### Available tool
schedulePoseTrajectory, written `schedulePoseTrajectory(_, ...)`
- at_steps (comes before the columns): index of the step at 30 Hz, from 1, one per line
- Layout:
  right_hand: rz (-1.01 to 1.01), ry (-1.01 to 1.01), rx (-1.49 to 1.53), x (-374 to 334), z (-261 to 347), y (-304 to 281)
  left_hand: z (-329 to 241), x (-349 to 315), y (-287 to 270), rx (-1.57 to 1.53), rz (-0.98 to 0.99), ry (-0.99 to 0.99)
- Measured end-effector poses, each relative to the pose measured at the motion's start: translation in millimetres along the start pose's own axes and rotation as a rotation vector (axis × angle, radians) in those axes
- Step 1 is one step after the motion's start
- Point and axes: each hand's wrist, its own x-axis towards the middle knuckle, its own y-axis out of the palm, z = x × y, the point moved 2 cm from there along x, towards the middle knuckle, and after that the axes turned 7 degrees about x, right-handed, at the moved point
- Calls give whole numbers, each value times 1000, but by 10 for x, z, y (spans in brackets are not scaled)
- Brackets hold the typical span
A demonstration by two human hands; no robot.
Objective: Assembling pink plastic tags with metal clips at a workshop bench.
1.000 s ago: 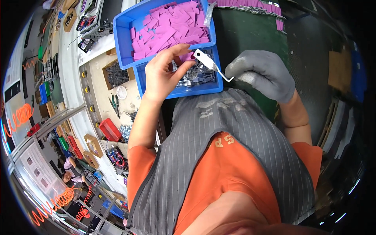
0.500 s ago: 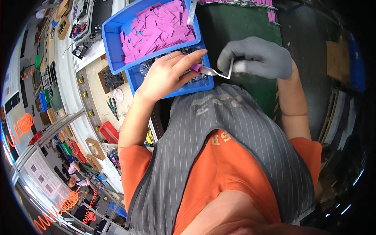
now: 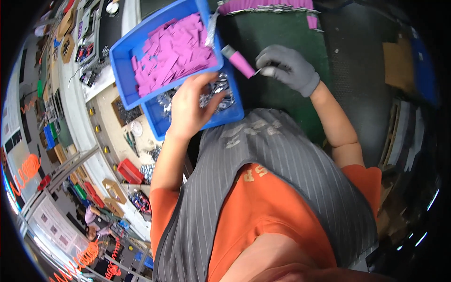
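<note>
My gloved right hand (image 3: 290,70) pinches the thin end of a bent metal piece with a pink sleeve (image 3: 242,65) around it. The piece slants up and left over the green table, its grey flat end beside the bin edge. My bare left hand (image 3: 190,103) is slightly blurred, thumb and fingers apart, and nothing shows between them. It hovers at the lower blue bin (image 3: 238,113), where shiny metal parts (image 3: 223,94) lie. Above and overlapping this bin stands another blue bin (image 3: 123,70), heaped with flat pink sleeves (image 3: 176,54).
Rows of pink-sleeved metal pieces (image 3: 268,5) lie along the far edge of the green table (image 3: 277,33). On the bench to the left are pliers (image 3: 131,142), a red bin (image 3: 130,171) and a small wooden box (image 3: 126,113). A person (image 3: 96,218) works farther off, lower left.
My left hand has let go of the pink-sleeved metal piece and moved down-left to the metal parts. My right hand keeps the piece, now swung upward, sleeve outward.
</note>
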Motion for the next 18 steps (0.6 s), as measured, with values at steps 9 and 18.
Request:
schedulePoseTrajectory(9, -477, 417, -1070, -731, -1508, -1242, 52, -314, 347, 19, 384, 16)
schedulePoseTrajectory(18, -518, 662, -1280, -606, -1802, -1396, 55, -284, 378, 42, 395, -29)
